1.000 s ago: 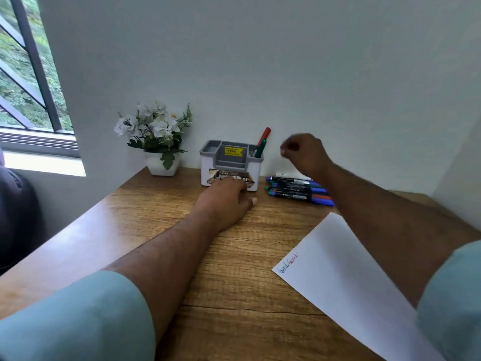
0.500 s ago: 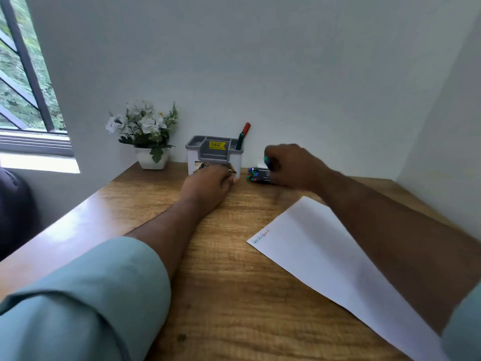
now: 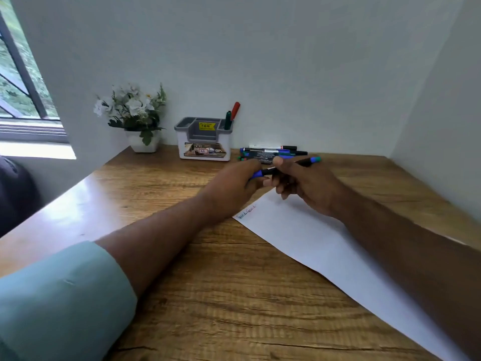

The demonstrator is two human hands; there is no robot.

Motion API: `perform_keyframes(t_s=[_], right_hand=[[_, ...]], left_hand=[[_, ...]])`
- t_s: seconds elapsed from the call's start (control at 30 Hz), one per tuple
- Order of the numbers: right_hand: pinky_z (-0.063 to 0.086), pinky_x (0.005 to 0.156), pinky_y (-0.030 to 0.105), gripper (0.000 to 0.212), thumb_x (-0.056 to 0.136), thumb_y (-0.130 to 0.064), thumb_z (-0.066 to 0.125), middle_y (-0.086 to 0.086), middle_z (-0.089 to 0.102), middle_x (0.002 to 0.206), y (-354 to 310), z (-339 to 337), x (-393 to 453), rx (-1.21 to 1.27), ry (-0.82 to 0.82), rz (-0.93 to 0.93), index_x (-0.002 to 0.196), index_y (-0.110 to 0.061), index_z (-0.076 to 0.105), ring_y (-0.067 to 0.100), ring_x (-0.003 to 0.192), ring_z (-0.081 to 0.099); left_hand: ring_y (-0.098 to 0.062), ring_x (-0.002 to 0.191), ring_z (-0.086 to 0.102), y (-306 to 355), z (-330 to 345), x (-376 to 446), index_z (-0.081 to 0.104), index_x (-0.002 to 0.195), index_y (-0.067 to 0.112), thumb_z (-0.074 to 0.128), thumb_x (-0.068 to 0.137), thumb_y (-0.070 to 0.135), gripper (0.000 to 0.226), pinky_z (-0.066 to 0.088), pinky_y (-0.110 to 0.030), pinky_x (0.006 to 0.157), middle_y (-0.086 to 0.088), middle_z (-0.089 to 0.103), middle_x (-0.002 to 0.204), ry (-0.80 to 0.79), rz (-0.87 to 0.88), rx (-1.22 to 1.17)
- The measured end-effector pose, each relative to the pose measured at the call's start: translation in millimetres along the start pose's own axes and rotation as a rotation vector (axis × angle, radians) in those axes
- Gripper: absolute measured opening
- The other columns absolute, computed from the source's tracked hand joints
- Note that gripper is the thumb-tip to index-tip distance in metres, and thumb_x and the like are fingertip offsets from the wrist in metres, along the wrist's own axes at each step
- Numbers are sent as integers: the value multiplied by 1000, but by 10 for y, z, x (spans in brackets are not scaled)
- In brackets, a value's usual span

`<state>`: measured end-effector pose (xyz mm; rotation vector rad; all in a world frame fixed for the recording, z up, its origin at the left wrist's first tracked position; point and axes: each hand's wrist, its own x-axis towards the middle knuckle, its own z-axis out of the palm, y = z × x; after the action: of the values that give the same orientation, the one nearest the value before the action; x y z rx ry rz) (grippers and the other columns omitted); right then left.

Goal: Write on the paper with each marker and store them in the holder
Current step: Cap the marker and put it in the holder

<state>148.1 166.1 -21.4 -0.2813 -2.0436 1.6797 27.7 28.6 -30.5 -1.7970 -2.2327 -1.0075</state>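
Both hands hold one marker [image 3: 307, 162] level above the far corner of the white paper [image 3: 325, 246]. My right hand [image 3: 304, 185] grips its black middle; a blue-green end sticks out to the right. My left hand [image 3: 234, 185] pinches its blue end. The paper bears small green and red writing [image 3: 246, 212] near its left corner. Several more markers [image 3: 270, 151] lie in a pile by the back wall. A red marker [image 3: 235, 110] and a green marker [image 3: 228, 120] stand in the right slot of the grey-and-white holder [image 3: 204, 142].
A white pot of artificial flowers [image 3: 135, 118] stands left of the holder in the corner. White walls close the wooden desk [image 3: 208, 295] at the back and the right. A window [image 3: 23, 82] is at the left, with a dark object [image 3: 15, 194] beside the desk.
My right hand has lifted one marker off the pile and drawn it toward me over the paper. My left hand has left the holder and taken the marker's blue end.
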Motion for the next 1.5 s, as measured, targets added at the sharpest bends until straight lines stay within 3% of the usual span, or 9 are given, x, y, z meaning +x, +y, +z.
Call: perform_keyframes(t_s=[0.1, 0.2, 0.33, 0.43, 0.53, 0.67, 0.77, 0.93, 1.5], right_hand=[[47, 47, 26, 25, 91, -17, 58, 9, 63, 61, 22, 10, 18, 139, -44, 34, 92, 7, 65, 17, 51, 56], [41, 40, 24, 30, 88, -8, 56, 11, 51, 57, 99, 96, 6, 218, -73, 78, 108, 12, 62, 15, 44, 48], [39, 39, 18, 26, 95, -10, 43, 5, 57, 50, 64, 41, 35, 423, 32, 127, 97, 3, 65, 9, 39, 48], [41, 40, 17, 32, 95, -14, 38, 3, 65, 55, 43, -145, 22, 522, 131, 125, 88, -6, 68, 8, 41, 53], [44, 45, 19, 26, 93, -10, 42, 8, 72, 73, 91, -44, 34, 424, 37, 163, 95, -8, 68, 10, 47, 55], [28, 40, 19, 17, 86, 5, 55, 1, 50, 55, 124, 30, 106, 279, 86, 73, 81, -10, 59, 8, 44, 37], [33, 41, 20, 17, 84, 10, 56, 4, 53, 57, 145, 21, 86, 270, 63, 91, 85, -5, 64, 9, 46, 43], [55, 48, 26, 9, 85, 5, 58, 15, 68, 65, 95, 20, 127, 144, -80, 163, 84, 0, 64, 18, 49, 64], [47, 39, 25, 10, 86, 5, 60, 14, 64, 56, 187, 27, 87, -83, -97, 51, 77, 4, 66, 20, 41, 56]], left_hand=[[-5, 67, 49, -14, -47, 40, 58, 98, 22, 49, 95, 44, 24, 38, -22, 57, 14, 51, 74, -97, -8, 28], [-8, 66, 56, -37, -67, 152, 66, 111, 22, 46, 77, 71, 63, 41, -20, 56, 3, 62, 73, -231, -133, 52], [-13, 59, 51, -227, -265, 198, 63, 75, 24, 53, 70, 76, 53, 40, -23, 57, -1, 53, 63, -236, -244, 174], [-17, 55, 49, -570, -503, 94, 53, 61, 14, 44, 50, 92, 79, 42, -28, 59, -4, 53, 60, -139, -381, 261], [-15, 53, 42, -529, -379, 104, 44, 60, 14, 53, 60, 79, 66, 33, -26, 54, -1, 44, 55, -265, -296, 93], [-12, 60, 43, -386, -291, 137, 46, 64, 20, 72, 56, 63, 50, 33, -29, 58, 3, 46, 62, -527, -183, -26], [-12, 61, 44, -425, -300, 152, 48, 64, 20, 78, 58, 57, 48, 33, -31, 58, 3, 46, 62, -608, -166, 8], [-11, 59, 43, -447, -261, 197, 47, 63, 20, 78, 64, 52, 45, 34, -30, 58, 3, 45, 61, -629, -159, 8], [-7, 56, 43, -478, -271, 271, 48, 63, 20, 68, 52, 63, 49, 35, -27, 57, 5, 46, 60, -703, -136, 19]])
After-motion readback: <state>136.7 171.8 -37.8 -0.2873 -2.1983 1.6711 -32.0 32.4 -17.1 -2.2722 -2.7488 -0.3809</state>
